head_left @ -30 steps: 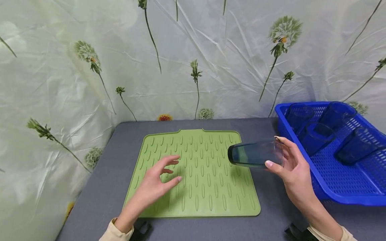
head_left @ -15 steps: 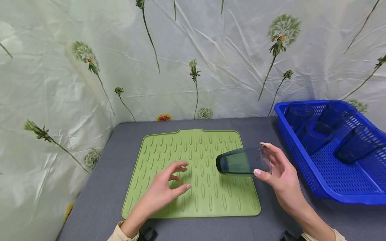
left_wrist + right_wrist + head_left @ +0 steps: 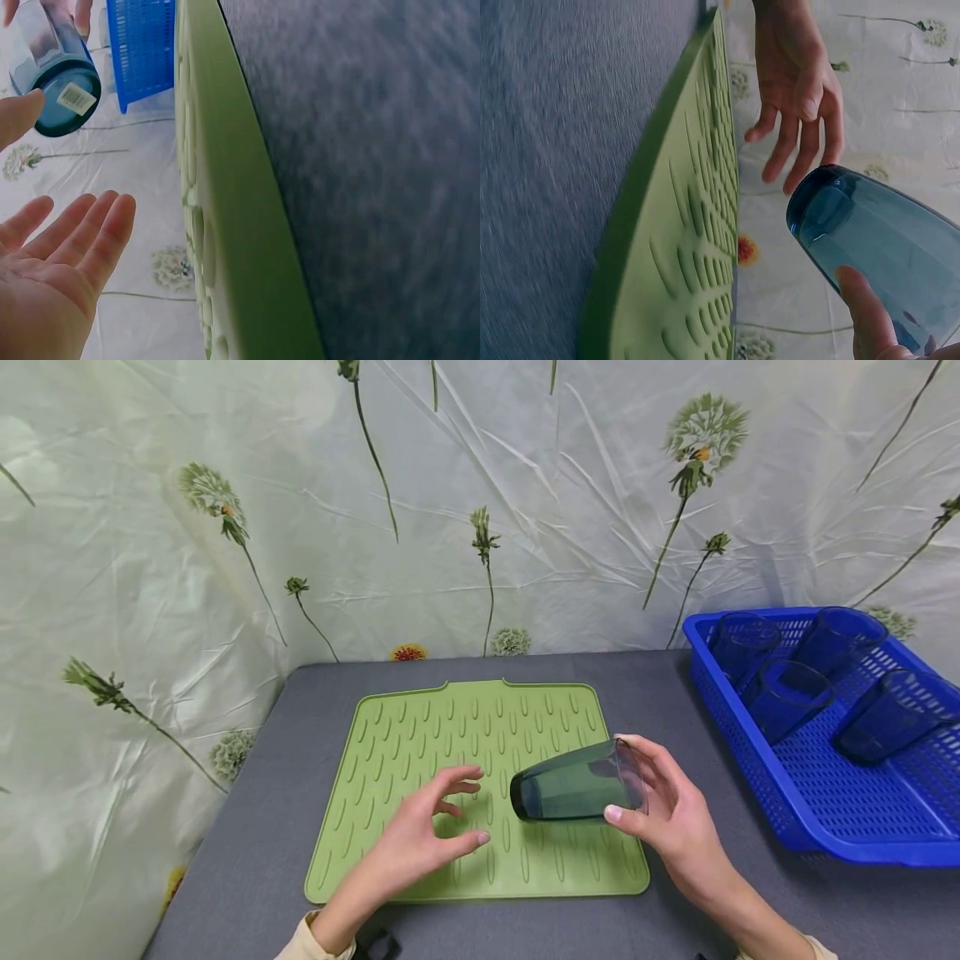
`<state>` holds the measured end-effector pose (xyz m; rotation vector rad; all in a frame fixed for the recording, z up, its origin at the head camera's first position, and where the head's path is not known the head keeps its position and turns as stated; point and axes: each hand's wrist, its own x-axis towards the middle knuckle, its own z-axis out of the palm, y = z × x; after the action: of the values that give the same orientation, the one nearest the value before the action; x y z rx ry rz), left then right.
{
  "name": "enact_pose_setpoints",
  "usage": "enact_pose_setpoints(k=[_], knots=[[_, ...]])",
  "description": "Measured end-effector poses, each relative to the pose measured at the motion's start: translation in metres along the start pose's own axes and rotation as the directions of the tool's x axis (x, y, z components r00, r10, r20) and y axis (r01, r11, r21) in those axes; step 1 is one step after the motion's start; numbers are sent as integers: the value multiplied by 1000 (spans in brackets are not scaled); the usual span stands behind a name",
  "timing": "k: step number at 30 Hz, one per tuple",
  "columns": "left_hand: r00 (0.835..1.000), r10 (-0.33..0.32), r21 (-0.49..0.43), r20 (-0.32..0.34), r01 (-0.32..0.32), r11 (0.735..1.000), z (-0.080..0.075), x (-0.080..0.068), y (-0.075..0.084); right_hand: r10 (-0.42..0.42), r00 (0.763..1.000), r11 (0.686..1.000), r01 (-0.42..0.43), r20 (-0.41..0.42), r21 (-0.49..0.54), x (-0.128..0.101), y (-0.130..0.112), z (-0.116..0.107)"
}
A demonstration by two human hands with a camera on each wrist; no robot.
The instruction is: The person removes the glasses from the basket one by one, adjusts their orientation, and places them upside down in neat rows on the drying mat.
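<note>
My right hand [image 3: 667,810] grips a tinted blue-grey drinking glass [image 3: 573,785] round its rim end. The glass lies nearly level in the air over the green ridged mat [image 3: 420,727], its thick base pointing left. On that base a small barcode sticker [image 3: 76,98] shows in the left wrist view. My left hand [image 3: 420,831] hovers over the mat with fingers apart and relaxed, holding nothing. A short gap separates its fingertips from the base of the glass. In the right wrist view, the right thumb [image 3: 866,311] presses along the side of the glass.
To the right stands a blue plastic basket [image 3: 806,827] with several similar glasses [image 3: 787,697] in it. A grey cloth [image 3: 247,852] covers the table under the mat. Behind hangs a pale curtain [image 3: 585,510] printed with dandelions.
The right hand has carried the glass leftward and toward me, from near the basket to over the mat. The left hand has shifted a little to the right, toward the glass.
</note>
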<state>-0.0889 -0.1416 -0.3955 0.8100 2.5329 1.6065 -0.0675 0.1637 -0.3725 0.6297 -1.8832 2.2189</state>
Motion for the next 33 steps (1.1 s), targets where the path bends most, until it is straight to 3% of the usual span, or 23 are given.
enact_pose_setpoints(k=[3, 6, 10, 12, 18, 25, 33], knots=[[1000, 2, -22, 23, -1, 1000, 3, 0, 2, 26, 999, 999, -26, 23, 18, -3, 2, 4], [998, 2, -64, 60, 2, 998, 7, 1, 3, 108, 994, 994, -109, 24, 14, -6, 2, 8], [993, 11, -111, 116, 2, 994, 11, 2, 4, 244, 969, 969, -245, 38, 29, -12, 2, 12], [990, -1, -107, 143, 17, 994, 12, 1, 5, 262, 964, 963, -264, 55, 48, -14, 3, 15], [980, -66, -61, 187, 79, 995, 13, -1, 9, 219, 973, 972, -224, 67, 69, -17, 9, 20], [986, -73, -57, 151, 82, 995, 15, -4, 12, 176, 980, 982, -181, 98, 52, -17, 15, 18], [991, -37, -206, 125, 62, 977, 12, -4, 14, 89, 976, 986, -115, 200, 124, -12, 17, 15]])
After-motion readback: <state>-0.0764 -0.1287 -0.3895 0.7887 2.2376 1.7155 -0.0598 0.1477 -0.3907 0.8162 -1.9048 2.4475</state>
